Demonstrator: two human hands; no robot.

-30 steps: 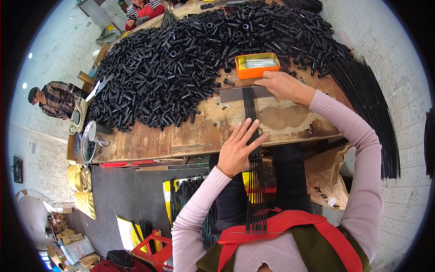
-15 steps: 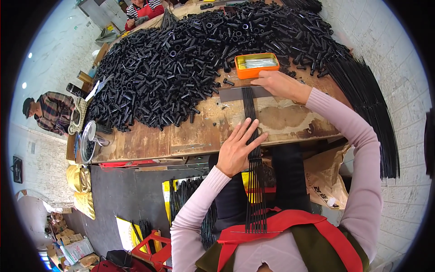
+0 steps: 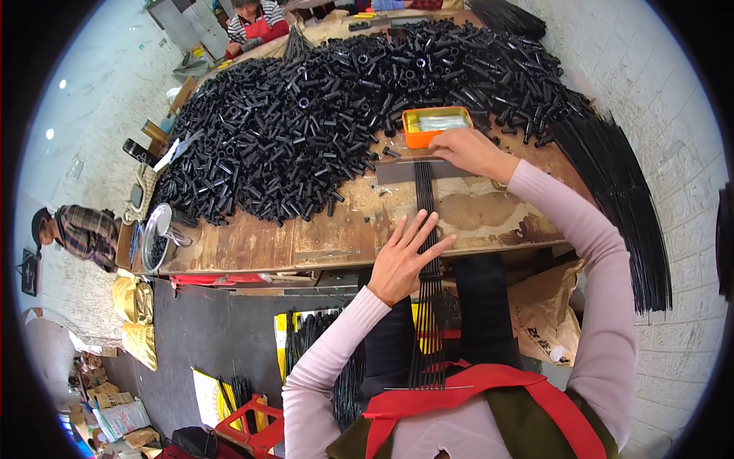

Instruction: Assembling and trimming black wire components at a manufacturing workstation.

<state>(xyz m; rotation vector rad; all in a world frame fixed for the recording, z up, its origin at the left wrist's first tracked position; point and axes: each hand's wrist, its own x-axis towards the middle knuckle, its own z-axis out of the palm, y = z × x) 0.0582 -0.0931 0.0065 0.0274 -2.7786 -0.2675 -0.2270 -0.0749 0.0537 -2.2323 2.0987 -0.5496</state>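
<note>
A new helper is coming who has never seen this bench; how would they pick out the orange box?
On the wooden table, find the large heap of black parts. At the heap's near edge, by the person's right hand, sits an open rectangular box. Its orange outside and the thin silvery pieces inside set it apart from the black parts nearby.

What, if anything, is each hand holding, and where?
The left hand holds thin black rods down, partway along; whether the right hand holds anything cannot be told.

The rods [image 3: 423, 185] are black, the box [image 3: 417, 140] orange.
</note>
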